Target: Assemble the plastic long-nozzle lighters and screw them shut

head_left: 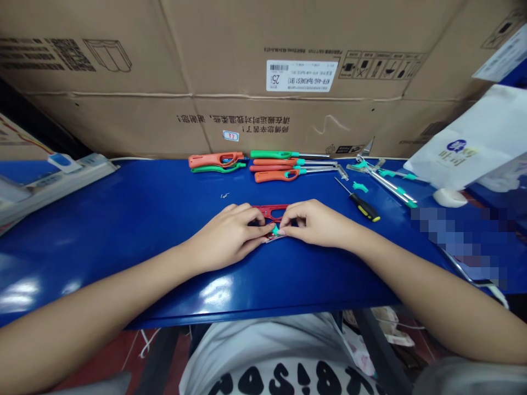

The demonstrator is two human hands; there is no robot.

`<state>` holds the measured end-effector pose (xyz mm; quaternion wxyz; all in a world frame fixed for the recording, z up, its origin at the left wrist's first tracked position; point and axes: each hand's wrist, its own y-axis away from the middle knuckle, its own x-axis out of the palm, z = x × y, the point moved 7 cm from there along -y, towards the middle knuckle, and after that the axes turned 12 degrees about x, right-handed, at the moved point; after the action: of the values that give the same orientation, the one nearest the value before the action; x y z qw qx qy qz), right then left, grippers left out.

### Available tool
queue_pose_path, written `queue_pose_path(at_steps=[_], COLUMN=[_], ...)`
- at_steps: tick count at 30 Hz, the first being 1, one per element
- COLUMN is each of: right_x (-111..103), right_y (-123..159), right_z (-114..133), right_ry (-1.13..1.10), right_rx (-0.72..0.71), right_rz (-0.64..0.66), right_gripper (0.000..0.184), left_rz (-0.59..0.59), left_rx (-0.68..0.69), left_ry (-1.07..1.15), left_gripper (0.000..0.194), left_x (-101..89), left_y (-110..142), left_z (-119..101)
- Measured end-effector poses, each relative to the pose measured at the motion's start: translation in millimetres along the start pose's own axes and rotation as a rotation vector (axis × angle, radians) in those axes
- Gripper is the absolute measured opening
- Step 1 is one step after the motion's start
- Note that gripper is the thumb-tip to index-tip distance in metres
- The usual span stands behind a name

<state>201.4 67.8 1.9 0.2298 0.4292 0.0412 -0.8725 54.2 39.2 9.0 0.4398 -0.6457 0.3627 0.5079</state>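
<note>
A red lighter casing (268,208) lies between my hands on the blue table, its trigger opening showing. Just nearer to me is a small teal trigger piece (275,230) with some red and silvery parts under it, partly hidden by fingers. My left hand (230,236) is closed, its thumb and fingertips pressed on the left side of these parts. From the right, my right hand (315,222) pinches at the teal trigger piece with thumb and forefinger; its other fingers are curled by the casing.
Orange and green lighters (274,176) lie beyond my hands. A yellow-black screwdriver (364,207), metal lighter tubes (391,185) and loose teal triggers (360,187) are to the right. A power strip (78,178) stands at left, a cardboard box (144,123) behind, a white bag (473,142) at right.
</note>
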Motion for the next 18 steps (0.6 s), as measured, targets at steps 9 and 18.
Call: queue_pose_path(at_steps=[9, 18], right_x=[-0.9, -1.1], right_y=[-3.9, -5.1], right_z=[-3.8, -2.8], right_ry=[0.051, 0.007], right_rx=[0.065, 0.029], right_rz=[-0.089, -0.063], right_gripper=[0.006, 0.008], left_rz=[0.018, -0.011], left_rx=[0.026, 0.044], left_ry=[-0.138, -0.18], left_gripper=[0.034, 0.034], left_x=[-0.3, -1.7], left_y=[-2.2, -1.8], left_z=[-6.3, -9.7])
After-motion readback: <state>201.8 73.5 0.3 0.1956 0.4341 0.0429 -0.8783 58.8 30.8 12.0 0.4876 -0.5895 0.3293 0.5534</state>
